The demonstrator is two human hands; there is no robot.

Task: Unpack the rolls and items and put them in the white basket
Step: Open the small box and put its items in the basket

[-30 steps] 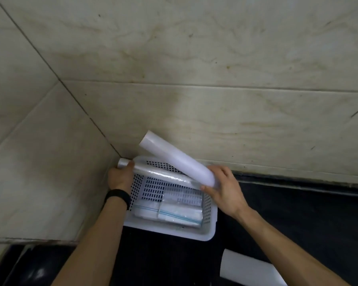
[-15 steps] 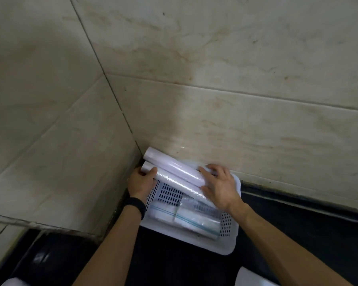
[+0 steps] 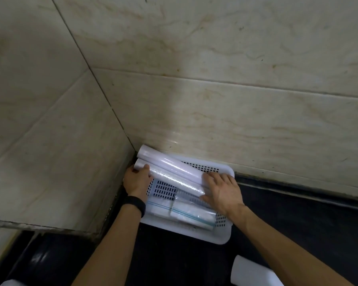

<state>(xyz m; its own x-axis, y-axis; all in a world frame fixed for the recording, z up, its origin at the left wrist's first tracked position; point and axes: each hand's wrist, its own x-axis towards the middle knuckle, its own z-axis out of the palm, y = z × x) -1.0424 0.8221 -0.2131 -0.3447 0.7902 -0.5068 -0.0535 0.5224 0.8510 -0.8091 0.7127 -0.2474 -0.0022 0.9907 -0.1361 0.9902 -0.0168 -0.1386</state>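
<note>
The white basket [image 3: 223,237] stands on the dark counter [image 3: 174,263], pushed into the corner where two walls [image 3: 236,96] of beige marble tile meet. Two long rolls lie across its far half, side by side and touching, both slanted from the upper left to the lower right. Their left ends stick out over the basket's rim toward the corner.

The upper roll [image 3: 174,165] is plain white and matte. The lower roll [image 3: 174,181] is shiny, as if wrapped in clear film, but the picture is too soft for me to be sure of this.

The left hand [image 3: 136,181] grips the left end of the lower roll: the thumb lies over the top of it and the other fingers curl below, mostly hidden. A black wristband [image 3: 135,204] sits on that wrist. The right hand [image 3: 222,190] lies flat on the right ends of both rolls, with fingers straight and a little spread, pressing down and closing around nothing.

In the near half of the basket lie folded clear zip bags [image 3: 191,213] with a thin blue-green line along the seal, just beside the right wrist. A third roll [image 3: 254,273], white, lies outside the basket on the counter at the lower right, well apart from both hands and cut by the frame edge.
</note>
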